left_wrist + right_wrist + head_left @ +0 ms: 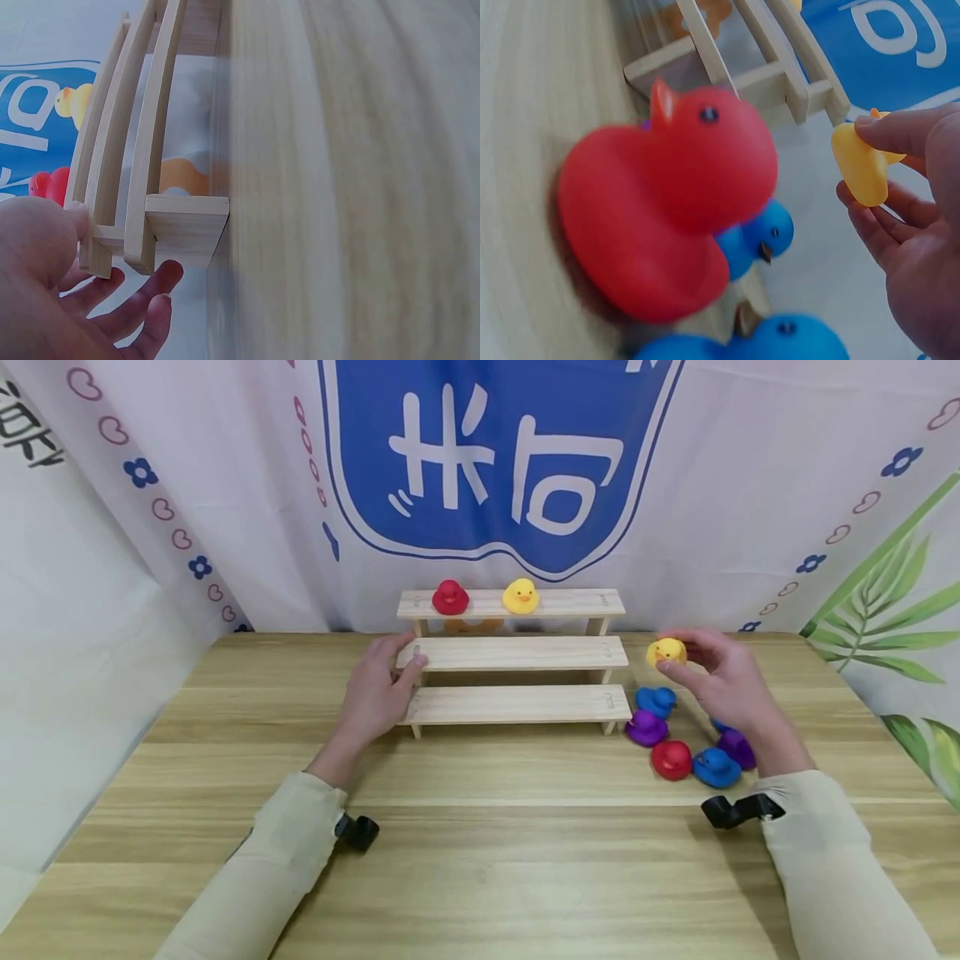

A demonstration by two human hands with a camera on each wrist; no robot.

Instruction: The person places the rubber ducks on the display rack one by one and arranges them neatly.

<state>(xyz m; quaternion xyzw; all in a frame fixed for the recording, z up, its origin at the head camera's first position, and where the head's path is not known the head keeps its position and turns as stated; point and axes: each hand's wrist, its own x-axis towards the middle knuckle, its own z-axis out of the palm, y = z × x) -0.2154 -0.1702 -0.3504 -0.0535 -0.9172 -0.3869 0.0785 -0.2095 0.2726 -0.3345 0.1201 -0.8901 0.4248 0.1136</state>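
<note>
A three-tier wooden stand (517, 654) is at the back of the table. My left hand (381, 685) holds the left end of its middle board, the thumb on top and other fingers around the end. On the top board sit a red rubber duck (450, 599) and a yellow rubber duck (522, 597), well apart. Right of the stand, my right hand (723, 681) pinches another yellow rubber duck (861, 163) between thumb and fingers, held above the table. The middle and lowest boards carry no ducks.
Below my right hand a cluster of ducks lies on the table (480, 860): a red duck (671, 760), blue ducks (716, 767) and purple ducks (646, 728). One blue duck is mostly hidden by the right wrist. A printed cloth (247, 460) hangs behind the stand.
</note>
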